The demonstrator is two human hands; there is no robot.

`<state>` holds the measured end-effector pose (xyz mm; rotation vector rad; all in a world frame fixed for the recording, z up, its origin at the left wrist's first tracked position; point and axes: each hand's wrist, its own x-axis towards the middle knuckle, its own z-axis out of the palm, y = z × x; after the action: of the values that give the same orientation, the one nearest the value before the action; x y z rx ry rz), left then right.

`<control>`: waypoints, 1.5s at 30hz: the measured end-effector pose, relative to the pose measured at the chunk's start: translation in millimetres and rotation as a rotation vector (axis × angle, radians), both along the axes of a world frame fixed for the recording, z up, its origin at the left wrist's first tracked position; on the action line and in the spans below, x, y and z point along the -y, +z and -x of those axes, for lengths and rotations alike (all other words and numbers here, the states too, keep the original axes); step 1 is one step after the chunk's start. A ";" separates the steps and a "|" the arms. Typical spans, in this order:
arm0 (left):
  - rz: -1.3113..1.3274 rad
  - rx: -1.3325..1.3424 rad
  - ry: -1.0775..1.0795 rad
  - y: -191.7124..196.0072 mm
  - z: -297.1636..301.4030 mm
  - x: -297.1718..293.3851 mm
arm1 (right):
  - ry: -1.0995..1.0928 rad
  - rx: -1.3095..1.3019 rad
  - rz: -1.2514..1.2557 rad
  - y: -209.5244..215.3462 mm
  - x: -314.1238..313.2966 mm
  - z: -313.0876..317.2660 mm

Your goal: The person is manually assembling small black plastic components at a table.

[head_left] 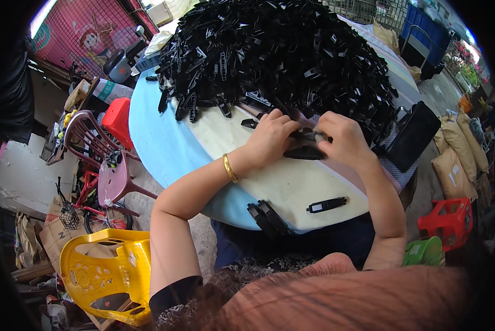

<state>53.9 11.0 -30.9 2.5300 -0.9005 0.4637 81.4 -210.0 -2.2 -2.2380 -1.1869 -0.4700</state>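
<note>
My left hand (269, 138), with a gold bracelet at the wrist, has its fingers closed round a small black plastic part (303, 135). Opposite it, my right hand (344, 135) pinches the same part at its other end; the fingertips hide much of it. Just below lies another dark elongated piece (305, 153) on the cloth. Beyond both hands rises a big heap of black plastic parts (275, 55). Closer to me, a single black slim piece (326, 205) rests on the cloth, and a few thicker black pieces (268, 218) stand side by side at the table's edge.
A striped blue and cream cloth (164, 143) covers the round table. On its right side sits a black case (410, 136). Around the table are a yellow plastic chair (104, 270), a pink chair (112, 171), a red stool (447, 223) and brown sacks (454, 165).
</note>
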 end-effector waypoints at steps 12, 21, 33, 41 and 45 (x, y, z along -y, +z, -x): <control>0.045 -0.170 0.026 16.2 27.8 -1.7 | 0.077 -0.318 0.271 15.1 9.0 8.1; 0.015 -0.062 -0.028 14.1 23.0 1.5 | -0.055 -0.215 0.278 0.7 16.3 -2.7; 0.036 -0.140 0.068 -1.8 18.1 4.3 | 0.123 -0.111 0.109 -0.2 4.0 8.7; 0.096 -0.143 -0.006 4.1 16.6 -3.4 | 0.105 -0.125 0.191 5.5 3.7 14.2; 0.155 -0.182 -0.056 -0.3 16.9 1.1 | 0.185 -0.163 0.106 -4.2 -5.9 12.6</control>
<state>37.0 9.9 -31.2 2.3555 -0.8318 0.2699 68.8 -204.1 -6.3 -2.1803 -1.3432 -0.1522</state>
